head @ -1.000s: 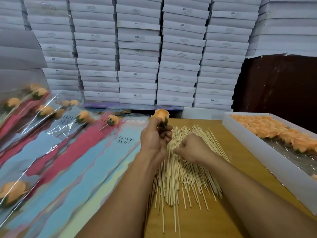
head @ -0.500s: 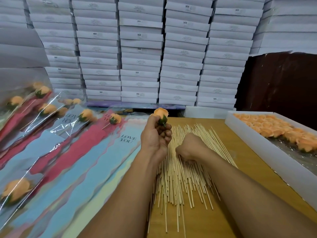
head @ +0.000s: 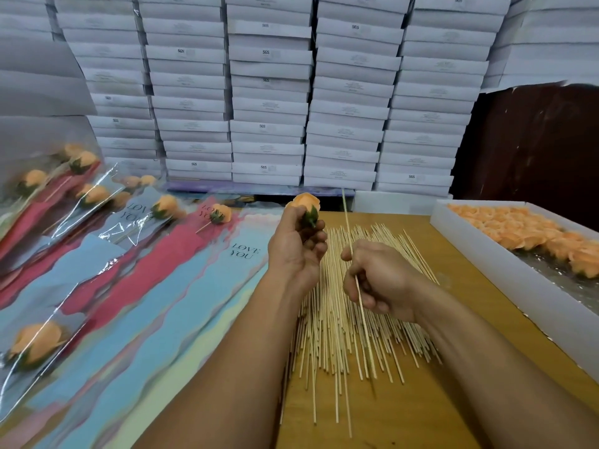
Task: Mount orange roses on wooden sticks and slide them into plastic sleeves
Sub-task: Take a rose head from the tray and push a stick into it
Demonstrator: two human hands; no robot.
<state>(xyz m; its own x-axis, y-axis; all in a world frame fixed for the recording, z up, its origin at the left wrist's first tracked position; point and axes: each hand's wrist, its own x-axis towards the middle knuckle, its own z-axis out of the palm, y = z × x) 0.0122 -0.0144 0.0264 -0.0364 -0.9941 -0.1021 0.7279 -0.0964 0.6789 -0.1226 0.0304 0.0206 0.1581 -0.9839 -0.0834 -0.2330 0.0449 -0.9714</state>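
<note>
My left hand point(head: 296, 246) grips an orange rose point(head: 304, 202) by its green base, bloom up, above the table's middle. My right hand point(head: 377, 280) pinches a single wooden stick point(head: 363, 319), lifted off the heap; its far tip points up past the rose, a little to the right of it. Below both hands lies a spread pile of wooden sticks point(head: 340, 345). Printed plastic sleeves point(head: 155, 286) with "LOVE YOU" cover the left of the table, and several finished roses in sleeves point(head: 94, 192) lie at the far left.
A white tray point(head: 505, 270) along the right edge holds several loose orange roses point(head: 531, 234). Stacked white boxes point(head: 269, 92) form a wall behind the wooden table point(head: 421, 400). A dark panel point(head: 534, 140) stands at the back right.
My right hand has picked one stick out of the pile and raised it toward the rose. My left hand keeps the rose in about the same place.
</note>
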